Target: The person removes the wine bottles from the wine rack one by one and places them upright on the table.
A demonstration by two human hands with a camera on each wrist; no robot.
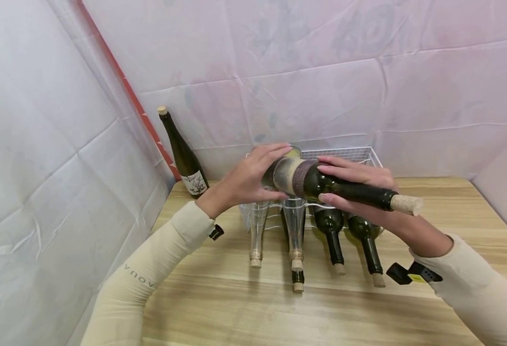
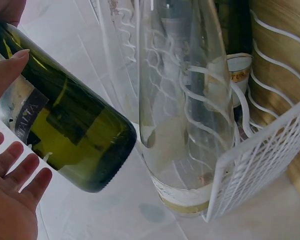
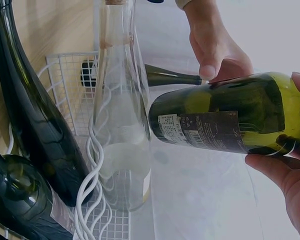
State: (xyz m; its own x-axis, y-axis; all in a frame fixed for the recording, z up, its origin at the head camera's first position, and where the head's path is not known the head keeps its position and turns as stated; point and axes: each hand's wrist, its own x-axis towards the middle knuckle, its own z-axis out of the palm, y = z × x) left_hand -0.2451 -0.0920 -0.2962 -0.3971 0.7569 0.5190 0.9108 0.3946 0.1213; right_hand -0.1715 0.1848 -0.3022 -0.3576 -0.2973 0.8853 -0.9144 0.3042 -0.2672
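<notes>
A dark green wine bottle [image 1: 311, 180] with a cork [image 1: 406, 204] is held tilted above a white wire rack [image 1: 340, 154], its neck towards the lower right. My right hand [image 1: 361, 175] grips it around the shoulder and neck, thumb on one side and fingers on the other. At the base end is my left hand [image 1: 251, 173], its thumb against the glass in the left wrist view and its other fingers spread loosely below the bottle. A back label with a barcode shows in the right wrist view. Clear corked bottles [image 1: 258, 230] lie in the rack beneath.
More dark green bottles [image 1: 363, 233] lie in the rack on the right, necks towards me. Another dark neck [image 1: 298, 278] pokes out below a clear bottle. At the table's back left stands a corked bottle [image 1: 184, 154] by the white sheet wall [image 1: 314, 96]. The table [image 1: 236, 307] is wood-grained.
</notes>
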